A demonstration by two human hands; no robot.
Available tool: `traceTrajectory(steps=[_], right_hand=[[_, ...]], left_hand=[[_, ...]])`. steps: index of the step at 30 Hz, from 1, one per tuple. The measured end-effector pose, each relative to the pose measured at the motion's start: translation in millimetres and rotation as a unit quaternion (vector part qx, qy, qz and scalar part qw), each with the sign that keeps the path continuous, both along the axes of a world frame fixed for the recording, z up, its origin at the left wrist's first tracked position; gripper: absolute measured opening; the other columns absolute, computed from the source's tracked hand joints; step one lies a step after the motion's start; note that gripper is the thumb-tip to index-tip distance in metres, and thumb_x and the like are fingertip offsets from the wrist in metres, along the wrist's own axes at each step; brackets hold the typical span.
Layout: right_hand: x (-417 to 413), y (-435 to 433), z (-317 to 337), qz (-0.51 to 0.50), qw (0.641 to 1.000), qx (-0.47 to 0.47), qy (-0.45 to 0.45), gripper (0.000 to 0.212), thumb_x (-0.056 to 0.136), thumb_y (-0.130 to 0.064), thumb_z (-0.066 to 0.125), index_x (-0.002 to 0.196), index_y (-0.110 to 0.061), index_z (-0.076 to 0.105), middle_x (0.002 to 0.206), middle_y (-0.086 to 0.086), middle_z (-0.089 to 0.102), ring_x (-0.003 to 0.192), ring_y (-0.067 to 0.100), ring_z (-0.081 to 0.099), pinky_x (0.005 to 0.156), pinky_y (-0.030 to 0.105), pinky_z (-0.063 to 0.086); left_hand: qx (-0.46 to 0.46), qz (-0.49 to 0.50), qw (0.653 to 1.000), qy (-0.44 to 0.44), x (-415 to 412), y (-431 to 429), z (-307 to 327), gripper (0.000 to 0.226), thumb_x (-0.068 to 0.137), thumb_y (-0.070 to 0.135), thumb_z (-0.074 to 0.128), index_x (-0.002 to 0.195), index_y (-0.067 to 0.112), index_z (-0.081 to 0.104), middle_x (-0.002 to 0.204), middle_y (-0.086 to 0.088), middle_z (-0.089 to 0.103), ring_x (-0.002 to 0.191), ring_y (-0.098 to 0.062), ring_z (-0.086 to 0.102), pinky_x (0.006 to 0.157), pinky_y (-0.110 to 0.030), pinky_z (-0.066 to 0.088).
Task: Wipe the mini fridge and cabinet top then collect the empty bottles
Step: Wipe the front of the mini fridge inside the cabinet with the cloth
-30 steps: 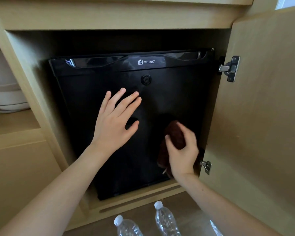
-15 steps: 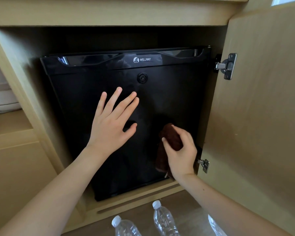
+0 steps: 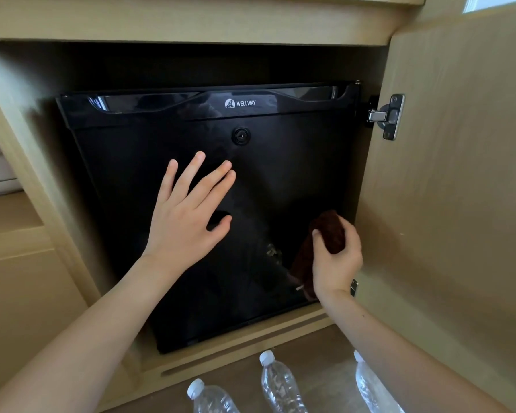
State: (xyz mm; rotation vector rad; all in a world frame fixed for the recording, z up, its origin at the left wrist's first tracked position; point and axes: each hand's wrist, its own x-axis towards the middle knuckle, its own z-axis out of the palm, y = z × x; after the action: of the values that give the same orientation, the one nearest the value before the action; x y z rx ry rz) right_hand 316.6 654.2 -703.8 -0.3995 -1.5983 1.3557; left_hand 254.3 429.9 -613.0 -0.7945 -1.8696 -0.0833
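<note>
We steadied the fridge [image 3: 280, 174] with a flat left hand [image 3: 185, 222], cloth [image 3: 329, 231] balled in our right hand [image 3: 337, 263] just beside.

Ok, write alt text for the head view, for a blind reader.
A right hand grips a brown cloth against the door of a black mini fridge, low right, while the left hand rests flat on its middle. The fridge sits in a wooden cabinet, the cabinet door swung open; three capped clear bottles stand below.

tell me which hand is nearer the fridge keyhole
Left. The left hand is spread just below the keyhole; the right hand, gripping the brown cloth, is lower, at the mini fridge's right edge.
</note>
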Motion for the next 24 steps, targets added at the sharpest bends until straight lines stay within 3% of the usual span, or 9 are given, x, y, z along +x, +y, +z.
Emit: traceTrajectory(steps=[2,5,10,16,19,24], right_hand=[[5.6,-6.0,-9.4,0.036,0.997,0.064,-0.005,0.042,0.087,-0.006,0.073,0.126,-0.018,0.062,0.121,-0.006,0.058,0.111,-0.012,0.052,0.097,0.006,0.042],[14.9,-16.0,-25.8,0.109,0.983,0.145,-0.041,0.041,0.085,-0.007,0.075,0.121,-0.023,0.064,0.121,-0.007,0.058,0.114,-0.012,0.051,0.092,-0.001,0.038],[1.9,0.9,-16.0,0.031,0.999,0.023,-0.022,0.039,0.089,-0.012,0.072,0.126,-0.02,0.063,0.121,-0.005,0.061,0.107,-0.005,0.055,0.085,-0.005,0.038],[10.7,-13.7,-44.4,0.044,0.992,0.095,-0.074,0.035,0.085,-0.01,0.075,0.115,-0.02,0.062,0.115,-0.004,0.057,0.099,-0.008,0.054,0.092,0.005,0.045],[6.7,-5.4,-35.6,0.038,0.995,0.068,-0.065,0.034,0.085,-0.01,0.075,0.117,-0.017,0.063,0.112,-0.004,0.06,0.1,-0.013,0.053,0.083,-0.001,0.042],[1.5,0.8,-36.6,0.009,0.998,0.029,-0.059,0.036,0.088,-0.012,0.073,0.123,-0.014,0.062,0.117,-0.001,0.06,0.103,0.002,0.057,0.082,-0.003,0.041]], left_hand=[[0.0,-0.002,1.0,0.001,0.1,0.9,-0.2,0.063,0.085,0.03,0.067,0.144,0.014,0.051,0.152,0.0,0.046,0.148,-0.031,0.026,0.124,-0.05,0.006],[0.001,-0.003,1.0,0.005,-1.1,1.5,-1.7,0.063,0.085,0.03,0.067,0.144,0.014,0.051,0.152,0.0,0.046,0.147,-0.032,0.027,0.123,-0.051,0.007],[0.004,-0.004,1.0,0.008,-1.2,1.1,-1.2,0.063,0.084,0.028,0.069,0.143,0.013,0.052,0.151,-0.001,0.047,0.147,-0.032,0.028,0.123,-0.053,0.009],[-0.002,0.0,1.0,0.008,-2.2,0.2,-1.2,0.063,0.085,0.03,0.068,0.143,0.014,0.052,0.15,-0.001,0.048,0.147,-0.032,0.028,0.123,-0.052,0.008],[0.002,-0.001,1.0,0.007,-1.7,1.6,-1.4,0.063,0.084,0.03,0.068,0.143,0.014,0.052,0.15,0.0,0.048,0.147,-0.032,0.028,0.123,-0.053,0.008],[-0.001,-0.005,1.0,0.004,-3.1,0.9,-1.5,0.063,0.084,0.03,0.068,0.143,0.014,0.052,0.151,0.0,0.047,0.147,-0.032,0.028,0.123,-0.053,0.009]])
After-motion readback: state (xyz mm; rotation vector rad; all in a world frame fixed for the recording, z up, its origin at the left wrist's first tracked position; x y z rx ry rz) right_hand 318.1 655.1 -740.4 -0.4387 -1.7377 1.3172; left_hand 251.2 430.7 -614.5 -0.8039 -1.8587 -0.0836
